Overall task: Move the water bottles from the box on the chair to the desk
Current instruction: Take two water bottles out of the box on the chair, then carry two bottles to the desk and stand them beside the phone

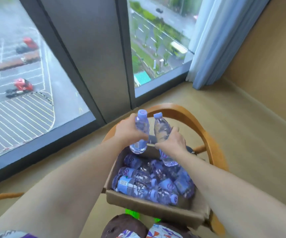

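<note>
Fingers of the left hand [128, 130] curl round one water bottle [140, 133], and the right hand [173, 141] grips a second bottle [162, 133]. Both stand near upright, caps up, lifted above the cardboard box [152, 206] on the wooden chair [205, 134]. More bottles [145, 184] lie on their sides inside; the right fingertips are hidden behind the bottle.

The left hand [130, 129] covers the middle of one bottle [139, 133]; the right hand [173, 143] hides the waist of the other bottle [162, 129]. The box [147, 205] conceals most of the chair [186, 115] seat. Label print is too blurred to read. Both arms are cut off by the lower edge.
</note>
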A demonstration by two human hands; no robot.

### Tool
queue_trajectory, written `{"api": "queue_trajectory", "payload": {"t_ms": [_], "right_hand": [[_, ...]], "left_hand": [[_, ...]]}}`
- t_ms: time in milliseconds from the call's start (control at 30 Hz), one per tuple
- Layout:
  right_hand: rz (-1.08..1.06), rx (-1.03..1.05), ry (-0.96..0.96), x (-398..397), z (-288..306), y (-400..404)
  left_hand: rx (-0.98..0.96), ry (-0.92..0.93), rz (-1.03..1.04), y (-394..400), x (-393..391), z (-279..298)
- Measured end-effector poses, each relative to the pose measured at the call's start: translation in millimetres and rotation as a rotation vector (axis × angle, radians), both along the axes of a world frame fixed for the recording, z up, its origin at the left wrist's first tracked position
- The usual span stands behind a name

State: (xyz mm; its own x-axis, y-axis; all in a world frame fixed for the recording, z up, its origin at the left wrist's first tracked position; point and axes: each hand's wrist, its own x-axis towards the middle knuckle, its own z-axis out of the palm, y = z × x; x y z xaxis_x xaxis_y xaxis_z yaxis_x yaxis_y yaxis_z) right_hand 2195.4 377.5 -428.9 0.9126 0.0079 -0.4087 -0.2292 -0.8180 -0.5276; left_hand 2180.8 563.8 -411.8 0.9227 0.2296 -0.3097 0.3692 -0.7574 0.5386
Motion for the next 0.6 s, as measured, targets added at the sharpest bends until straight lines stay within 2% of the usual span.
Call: {"api": "queue_trajectory", "payload": {"t_ms": [333,600], "right_hand": [[0.243,0.352,-0.313,29.5,144.4,18.7],[0.507,0.606,-0.417,-22.5,219.9,77.4]], "left_hand": [[-0.026,-0.367,0.355,4.0,-32.1,145.5],[-0.068,-0.643,0.661,33.6,-130.4,229.6]]}}
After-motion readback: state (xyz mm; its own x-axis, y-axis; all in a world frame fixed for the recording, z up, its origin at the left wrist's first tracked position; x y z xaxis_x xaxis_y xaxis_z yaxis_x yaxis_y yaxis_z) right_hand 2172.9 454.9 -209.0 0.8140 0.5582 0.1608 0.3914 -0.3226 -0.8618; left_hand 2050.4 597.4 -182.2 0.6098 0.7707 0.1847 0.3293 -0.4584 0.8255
